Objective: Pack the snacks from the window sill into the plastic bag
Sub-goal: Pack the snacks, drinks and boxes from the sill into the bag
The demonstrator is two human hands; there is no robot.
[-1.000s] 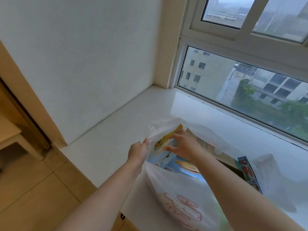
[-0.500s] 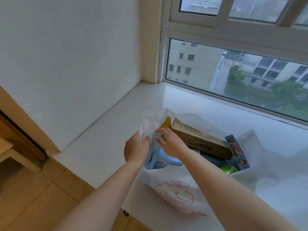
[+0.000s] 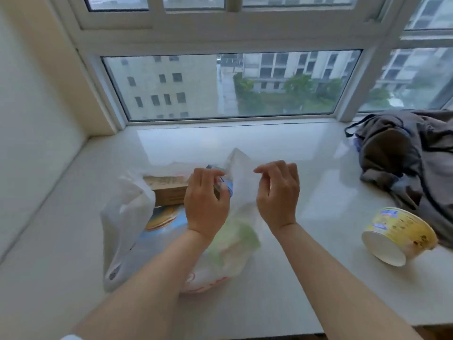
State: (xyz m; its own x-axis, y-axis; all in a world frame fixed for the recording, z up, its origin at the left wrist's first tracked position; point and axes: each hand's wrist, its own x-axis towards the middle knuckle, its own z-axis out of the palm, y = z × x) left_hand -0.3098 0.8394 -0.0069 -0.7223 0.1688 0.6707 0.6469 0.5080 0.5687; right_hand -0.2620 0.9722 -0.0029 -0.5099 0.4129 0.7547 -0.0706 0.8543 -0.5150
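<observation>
A white translucent plastic bag (image 3: 127, 217) lies open on the pale window sill (image 3: 318, 173). Inside it I see a brown cardboard box (image 3: 166, 190), a blue packet with a burger picture (image 3: 164, 219) and something green (image 3: 232, 239) showing through the film. My left hand (image 3: 206, 204) has its fingers curled on the bag's rim beside a small blue packet (image 3: 226, 186). My right hand (image 3: 278, 195) pinches a raised flap of the bag between thumb and forefinger. A yellow noodle bowl (image 3: 402, 235) lies on its side on the sill, to the right of the bag.
A grey-brown bundle of cloth with a dark strap (image 3: 407, 155) lies at the sill's right end, behind the bowl. The window pane (image 3: 220, 87) runs along the back and a wall (image 3: 36, 106) closes the left side. The sill's front edge (image 3: 269, 333) is near my forearms.
My view has swung right, bringing the bowl and the cloth into sight. Both hands moved from the bag's left rim to its right side, and the right hand left the blue packet and took a flap.
</observation>
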